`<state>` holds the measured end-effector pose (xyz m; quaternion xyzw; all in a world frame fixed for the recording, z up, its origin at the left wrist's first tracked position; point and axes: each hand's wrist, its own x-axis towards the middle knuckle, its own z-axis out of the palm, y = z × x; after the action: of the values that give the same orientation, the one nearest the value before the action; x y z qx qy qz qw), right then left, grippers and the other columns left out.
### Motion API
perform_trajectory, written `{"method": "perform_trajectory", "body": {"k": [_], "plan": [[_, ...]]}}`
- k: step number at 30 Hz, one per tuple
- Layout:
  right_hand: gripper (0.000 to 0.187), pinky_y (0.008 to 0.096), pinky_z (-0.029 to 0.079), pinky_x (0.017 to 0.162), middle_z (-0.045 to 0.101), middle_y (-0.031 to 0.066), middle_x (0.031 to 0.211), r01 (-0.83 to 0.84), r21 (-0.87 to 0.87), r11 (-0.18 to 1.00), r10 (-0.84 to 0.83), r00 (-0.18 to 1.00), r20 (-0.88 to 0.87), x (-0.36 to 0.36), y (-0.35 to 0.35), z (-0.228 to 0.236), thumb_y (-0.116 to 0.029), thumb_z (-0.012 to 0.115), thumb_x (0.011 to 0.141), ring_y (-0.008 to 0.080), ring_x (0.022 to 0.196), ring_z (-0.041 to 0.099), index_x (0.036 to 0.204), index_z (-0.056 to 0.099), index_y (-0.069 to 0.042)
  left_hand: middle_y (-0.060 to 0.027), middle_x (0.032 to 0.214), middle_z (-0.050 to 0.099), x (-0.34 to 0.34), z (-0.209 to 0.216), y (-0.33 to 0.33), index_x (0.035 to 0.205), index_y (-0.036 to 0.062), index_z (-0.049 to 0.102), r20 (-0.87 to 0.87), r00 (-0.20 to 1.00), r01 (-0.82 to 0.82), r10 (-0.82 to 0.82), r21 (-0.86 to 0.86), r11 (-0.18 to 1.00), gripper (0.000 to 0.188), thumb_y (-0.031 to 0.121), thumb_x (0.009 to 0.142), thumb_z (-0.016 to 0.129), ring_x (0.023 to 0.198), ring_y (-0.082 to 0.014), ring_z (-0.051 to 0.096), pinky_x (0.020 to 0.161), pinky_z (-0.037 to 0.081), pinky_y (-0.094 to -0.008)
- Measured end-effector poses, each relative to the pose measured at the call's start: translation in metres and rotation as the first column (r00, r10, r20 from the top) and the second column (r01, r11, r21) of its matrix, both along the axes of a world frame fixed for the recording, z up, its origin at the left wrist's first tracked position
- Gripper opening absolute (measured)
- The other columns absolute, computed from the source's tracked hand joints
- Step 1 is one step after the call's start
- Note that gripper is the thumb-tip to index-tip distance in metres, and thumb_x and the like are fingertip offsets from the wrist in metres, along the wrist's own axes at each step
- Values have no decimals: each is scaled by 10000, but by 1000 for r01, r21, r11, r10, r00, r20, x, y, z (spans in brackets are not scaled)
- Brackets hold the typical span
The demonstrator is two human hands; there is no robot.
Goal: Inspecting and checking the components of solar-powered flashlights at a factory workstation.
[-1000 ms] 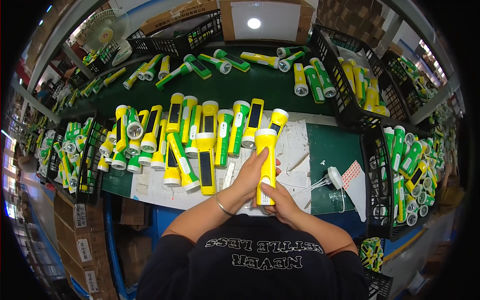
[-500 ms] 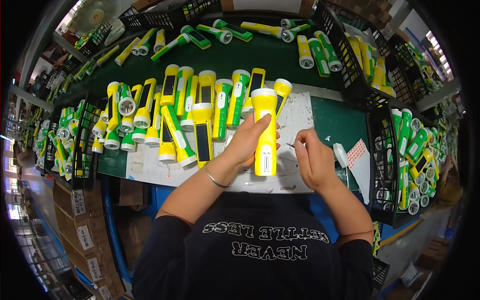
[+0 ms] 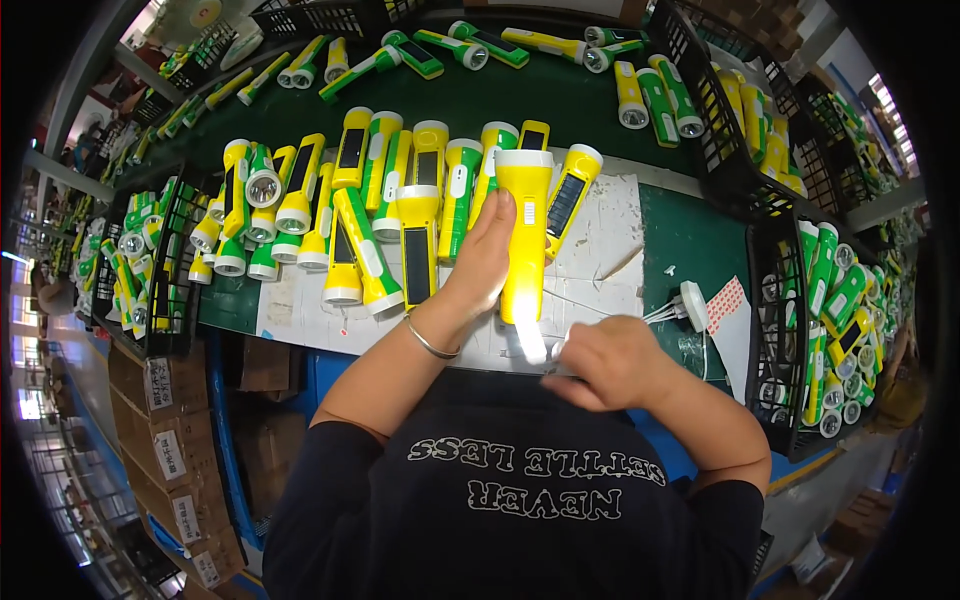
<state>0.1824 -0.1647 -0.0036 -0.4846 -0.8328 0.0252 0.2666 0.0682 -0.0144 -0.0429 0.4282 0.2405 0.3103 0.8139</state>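
My left hand (image 3: 484, 258) is gripping a yellow flashlight (image 3: 525, 240) mid-frame, while my right hand (image 3: 612, 362), blurred, is hovering below right with bent fingers, whether pinching anything I cannot tell

A dark T-shirt (image 3: 400, 530) with short, loose sleeves (image 3: 325, 470) bears two rows of white outlined lettering (image 3: 545, 502) across its front; a thin silver bangle (image 3: 428, 345) circles the left wrist (image 3: 440, 318).

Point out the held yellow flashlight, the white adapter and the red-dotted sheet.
Held yellow flashlight (image 3: 523, 248): head view, middle of its body.
White adapter (image 3: 692, 303): head view, its casing.
Red-dotted sheet (image 3: 726, 304): head view, dotted part.
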Motion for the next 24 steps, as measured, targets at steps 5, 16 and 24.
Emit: {"method": "perform_trajectory", "body": {"k": [5,16,24], "plan": [[330,271,314,419,427,26,556,320,-164,933,-360,839,-408,-12,9,-17,-180,750,682,151,430,375,639,437,-83,-100,911,563,-2,-2,-6,1149,67,409,-21,985,167,-168,-51,985,374,376,940,396,745,-155,574,658,502,-291],[261,228,300,464,439,-32,630,315,-504,804,-590,519,-618,52,43,-8,-235,674,775,54,522,338,728,497,-50,-108,870,559,-17,9,-6,1074,21,405,-272,921,342,-278,227,912,369,301,881,546,746,-164,601,644,498,-297],[683,136,269,480,500,-12,936,-72,-644,762,-495,576,-650,74,27,2,-107,786,608,-14,543,279,1215,474,-127,-157,998,580,-58,37,8,1089,48,511,-651,743,618,152,756,216,435,161,697,659,904,-335,569,781,470,-384]]}}
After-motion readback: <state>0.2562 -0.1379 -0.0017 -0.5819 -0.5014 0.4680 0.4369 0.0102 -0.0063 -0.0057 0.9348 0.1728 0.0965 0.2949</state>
